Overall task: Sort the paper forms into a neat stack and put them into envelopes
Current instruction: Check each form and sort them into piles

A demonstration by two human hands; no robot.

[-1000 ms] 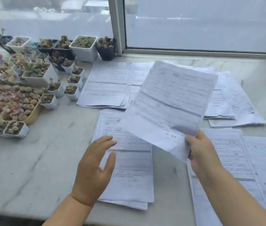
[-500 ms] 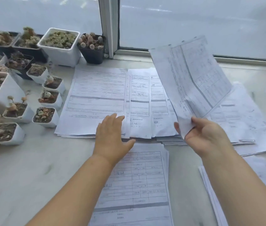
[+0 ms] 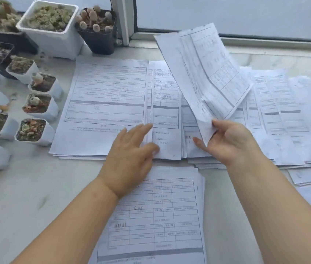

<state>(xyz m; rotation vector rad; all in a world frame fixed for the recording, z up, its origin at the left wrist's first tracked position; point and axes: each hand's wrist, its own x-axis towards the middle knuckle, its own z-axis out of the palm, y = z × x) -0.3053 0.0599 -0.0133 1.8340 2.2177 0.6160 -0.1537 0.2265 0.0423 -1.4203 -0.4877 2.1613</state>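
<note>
Left hand (image 3: 130, 159): fingers spread flat, pressing far pile (image 3: 107, 103) at 12 o'clock.
Right hand (image 3: 231, 141): pinching raised sheet (image 3: 204, 73) at 1 o'clock.
Near stack (image 3: 160, 216): 6 o'clock on counter (image 3: 27, 197).

White pot (image 3: 51, 33) and black pot (image 3: 98, 35) of succulents by window frame (image 3: 123, 20); marble counter (image 3: 27, 202).

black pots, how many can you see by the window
2: one black pot of small cacti left of the window frame; a larger black tray behind the big white pot. More may lie off-frame left.
</note>
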